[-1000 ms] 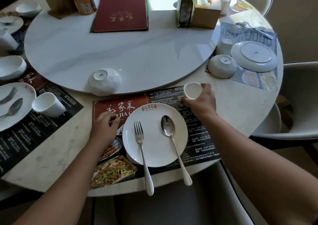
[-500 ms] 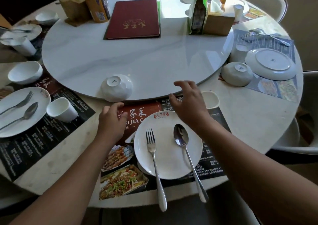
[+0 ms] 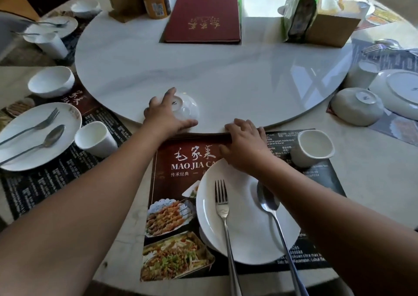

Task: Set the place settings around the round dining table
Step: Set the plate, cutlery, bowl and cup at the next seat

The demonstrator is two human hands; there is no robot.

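1. Under my left hand [image 3: 166, 117], on the near edge of the turntable [image 3: 203, 69], sits the upside-down bowl [image 3: 184, 109]; fingers spread over its left side, thumb along its base. Touching it, but I can't tell if it's a firm grip.
2. My right hand [image 3: 245, 145] lies palm-down just right of that, fingertips on the turntable's rim, palm over the top edge of the placemat [image 3: 181, 169]. Flat, holding nothing.
3. Below the right hand: plate [image 3: 244, 225] with fork [image 3: 222, 207] and spoon [image 3: 269, 203] lying side by side on it. Cup [image 3: 313, 147] stands upright just right of the right hand, on the placemat.
4. Handling guess: bowl looks glazed ceramic, so stiff, slick, breakable, moderately light. Foot ring faces up and is a small hold; better to cup the wall with thumb and fingers on opposite sides.
5. Judgement: this setting lacks only the bowl. Next move calls for lifting it off the turntable and setting it on the placemat near the left hand, above the plate.
6. Risk: smooth turntable may rotate under a push; the bowl could slide off the edge instead of lifting.
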